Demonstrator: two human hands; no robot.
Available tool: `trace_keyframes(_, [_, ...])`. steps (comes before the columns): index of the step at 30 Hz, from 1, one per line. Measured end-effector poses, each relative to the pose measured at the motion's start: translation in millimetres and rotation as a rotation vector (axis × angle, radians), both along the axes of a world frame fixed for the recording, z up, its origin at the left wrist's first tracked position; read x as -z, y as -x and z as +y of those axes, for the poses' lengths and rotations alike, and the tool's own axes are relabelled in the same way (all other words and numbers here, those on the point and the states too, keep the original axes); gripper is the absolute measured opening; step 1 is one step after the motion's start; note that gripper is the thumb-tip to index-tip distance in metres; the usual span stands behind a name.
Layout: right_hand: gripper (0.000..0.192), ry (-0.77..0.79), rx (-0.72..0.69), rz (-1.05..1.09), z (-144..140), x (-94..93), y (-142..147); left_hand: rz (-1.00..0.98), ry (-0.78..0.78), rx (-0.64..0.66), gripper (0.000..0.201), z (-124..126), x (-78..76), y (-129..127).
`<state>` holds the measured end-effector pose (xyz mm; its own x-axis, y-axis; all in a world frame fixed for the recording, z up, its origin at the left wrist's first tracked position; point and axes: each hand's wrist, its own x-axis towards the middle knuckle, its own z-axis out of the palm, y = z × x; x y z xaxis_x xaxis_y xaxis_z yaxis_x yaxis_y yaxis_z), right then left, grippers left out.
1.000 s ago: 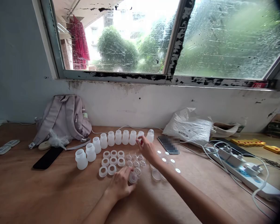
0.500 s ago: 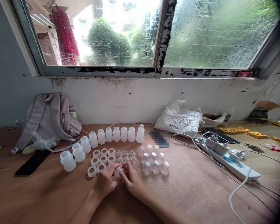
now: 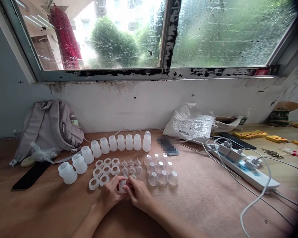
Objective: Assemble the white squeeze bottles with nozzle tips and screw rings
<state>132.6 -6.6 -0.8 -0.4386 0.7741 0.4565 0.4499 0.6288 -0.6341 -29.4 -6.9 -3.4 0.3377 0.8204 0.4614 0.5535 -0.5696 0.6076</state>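
My left hand [image 3: 111,192] is closed around the left side of a translucent bottle collar ring [image 3: 122,187], which has ridged sides. The fingers of my right hand [image 3: 140,193] pinch the same ring from the right, and they partly cover it. Whether a nipple sits inside it I cannot make out. Just beyond my left hand lie several white collar rings [image 3: 106,170] in rows. Clear silicone nipples [image 3: 131,170] stand in rows past my fingertips. To the right of my right hand are several clear dome caps [image 3: 163,178]. Open frosted baby bottles [image 3: 96,149] form a curved line behind.
A capped bottle [image 3: 146,141] ends the line. At left are a backpack [image 3: 49,127] and a black phone-like slab [image 3: 31,175]. A silver padded bag [image 3: 191,123] stands by the wall; a power strip [image 3: 245,170] with looping cables lies right.
The view has shifted slightly. Both hands stay together on the collar ring, with the fingers moved a little around it.
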Motion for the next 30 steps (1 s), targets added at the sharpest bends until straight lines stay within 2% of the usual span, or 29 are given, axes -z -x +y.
trace_keyframes(7, [0.011, 0.035, 0.099, 0.081, -2.8, -7.2, -2.7, -0.076, -0.005, -0.019, 0.026, -1.7, -4.4, -9.5])
trace_keyframes(17, [0.02, -0.034, 0.066, -0.02, -6.0, -22.8, -7.8, -0.105, 0.103, 0.16, 0.025, -4.6, -13.7, -7.1])
trace_keyframes(21, [0.02, -0.077, 0.052, -0.059, -4.6, -28.4, -12.1, -0.203, 0.208, 0.22, 0.024, -4.7, -16.2, -11.2])
trace_keyframes(26, [0.022, -0.128, 0.017, -0.063, -1.5, -31.3, -14.7, -0.443, 0.467, 0.324, 0.03, -4.6, -20.8, -18.1])
trace_keyframes(30, [0.021, -0.167, -0.002, -0.049, 0.4, -31.1, -16.6, -0.586, 0.626, 0.415, 0.036, -3.8, -18.9, -21.1])
